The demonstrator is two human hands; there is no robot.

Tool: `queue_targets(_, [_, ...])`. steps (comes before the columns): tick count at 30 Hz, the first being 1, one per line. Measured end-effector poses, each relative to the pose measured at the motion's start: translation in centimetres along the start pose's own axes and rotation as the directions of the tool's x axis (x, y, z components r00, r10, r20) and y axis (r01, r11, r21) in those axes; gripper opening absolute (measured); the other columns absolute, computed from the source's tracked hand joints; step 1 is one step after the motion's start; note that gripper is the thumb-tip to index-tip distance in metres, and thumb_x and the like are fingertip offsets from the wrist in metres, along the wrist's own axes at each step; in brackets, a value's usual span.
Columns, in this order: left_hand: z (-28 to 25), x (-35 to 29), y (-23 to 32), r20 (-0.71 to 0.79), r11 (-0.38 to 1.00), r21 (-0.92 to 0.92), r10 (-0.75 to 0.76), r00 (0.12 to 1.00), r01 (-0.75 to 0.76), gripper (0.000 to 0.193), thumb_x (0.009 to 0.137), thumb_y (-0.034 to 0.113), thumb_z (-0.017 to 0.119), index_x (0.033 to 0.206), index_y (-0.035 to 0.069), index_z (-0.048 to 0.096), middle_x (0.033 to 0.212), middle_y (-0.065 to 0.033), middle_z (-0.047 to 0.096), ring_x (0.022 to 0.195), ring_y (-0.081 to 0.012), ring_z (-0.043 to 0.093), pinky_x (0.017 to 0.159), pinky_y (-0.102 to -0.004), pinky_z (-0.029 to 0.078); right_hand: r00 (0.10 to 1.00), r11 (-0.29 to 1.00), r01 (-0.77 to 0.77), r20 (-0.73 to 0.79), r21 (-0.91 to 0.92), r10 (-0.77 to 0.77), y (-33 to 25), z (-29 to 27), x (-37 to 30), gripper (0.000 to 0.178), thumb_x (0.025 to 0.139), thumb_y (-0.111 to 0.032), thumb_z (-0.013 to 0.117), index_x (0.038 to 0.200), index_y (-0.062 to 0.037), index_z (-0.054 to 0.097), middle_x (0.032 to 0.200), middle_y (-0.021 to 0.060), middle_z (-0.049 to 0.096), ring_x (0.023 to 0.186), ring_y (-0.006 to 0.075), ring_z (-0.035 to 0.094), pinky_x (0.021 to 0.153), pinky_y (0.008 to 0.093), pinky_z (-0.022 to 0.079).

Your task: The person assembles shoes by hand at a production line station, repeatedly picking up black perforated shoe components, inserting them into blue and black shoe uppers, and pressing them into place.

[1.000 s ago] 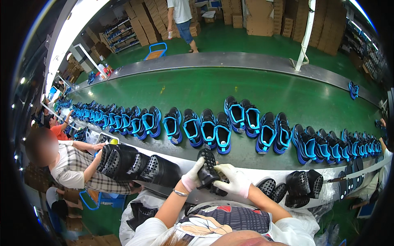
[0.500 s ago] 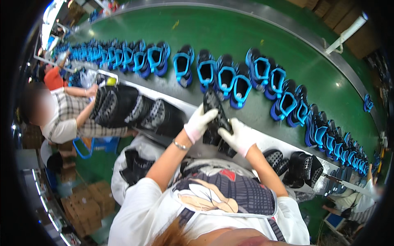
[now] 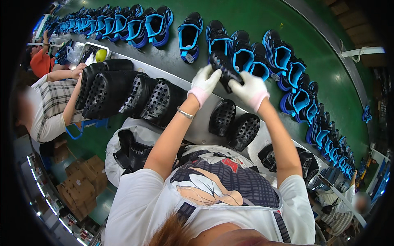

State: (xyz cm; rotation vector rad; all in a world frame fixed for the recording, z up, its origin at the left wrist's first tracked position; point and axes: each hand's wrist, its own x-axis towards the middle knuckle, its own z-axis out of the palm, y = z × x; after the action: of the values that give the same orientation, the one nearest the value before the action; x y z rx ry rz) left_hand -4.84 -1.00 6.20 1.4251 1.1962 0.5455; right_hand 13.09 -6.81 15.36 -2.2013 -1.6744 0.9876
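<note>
Above the metal ledge, both white-gloved hands hold one black shoe insert, a foot-shaped plastic piece dotted with holes. My left hand grips its left side, fingers closed. On its right side my right hand, slightly blurred, is closed too. Just beyond the insert stand black sneakers with bright blue linings, their openings toward me. Below my hands, two more perforated inserts, a left one and a right one, lie side by side on the ledge.
Larger black perforated inserts are stacked at the left, beside a co-worker in a plaid apron. Long rows of sneakers line the green belt. More inserts lie right of me; a white bag holds others.
My hands have moved away from my body toward the sneakers, with an insert between them. Two inserts that were under my hands now show plainly on the ledge. The view has shifted.
</note>
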Motion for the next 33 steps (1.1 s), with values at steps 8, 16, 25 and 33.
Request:
queue_targets(8, [0.9,3.0,-0.4,-0.142,0.800,0.530,0.412,0.900,-0.282,0.039,0.082,0.018,0.067,0.117,0.005,0.056,0.129,-0.0122,0.053,0.113,-0.0349,0.053,0.093,-0.0425,0.047,0.976,0.951,0.079,0.218,-0.300,-0.012,-2.1,-4.4,10.9,0.058,0.074,-0.052,0.054,0.086,0.0020,0.071,0.081,0.0233,0.068,0.080,0.0336,0.067,0.076,0.0384,0.052])
queue_targets(16, [0.1,7.0,3.2,0.033,0.711,0.700,-0.127,0.991,0.067,0.035,0.084,0.024,0.065,0.115,0.008,0.062,0.121,-0.0142,0.062,0.110,-0.0342,0.058,0.091,-0.0424,0.049,0.993,0.905,-0.111,-0.004,-0.411,0.120,-6.5,1.7,15.1,0.044,0.087,-0.041,0.053,0.099,-0.0024,0.071,0.103,0.0212,0.068,0.098,0.0347,0.066,0.086,0.0421,0.053])
queue_targets(25, [0.3,12.1,2.8,0.142,0.578,0.776,-0.551,0.823,0.253,0.035,0.081,0.027,0.065,0.112,0.011,0.070,0.122,-0.0138,0.065,0.114,-0.0318,0.061,0.090,-0.0356,0.051,0.972,0.936,-0.236,-0.041,-0.261,0.233,-3.5,6.4,20.9,0.041,0.087,-0.045,0.060,0.105,-0.0092,0.071,0.111,0.0190,0.066,0.102,0.0360,0.064,0.087,0.0429,0.053])
queue_targets(33, [0.5,12.4,1.4,0.150,0.582,0.803,-0.408,0.901,0.130,0.033,0.079,0.026,0.064,0.106,0.009,0.072,0.118,-0.0175,0.064,0.112,-0.0343,0.061,0.092,-0.0390,0.050,0.990,0.971,-0.023,-0.142,-0.239,-0.012,-2.3,7.4,21.7,0.036,0.090,-0.039,0.056,0.104,-0.0092,0.070,0.108,0.0208,0.066,0.099,0.0377,0.064,0.086,0.0456,0.053])
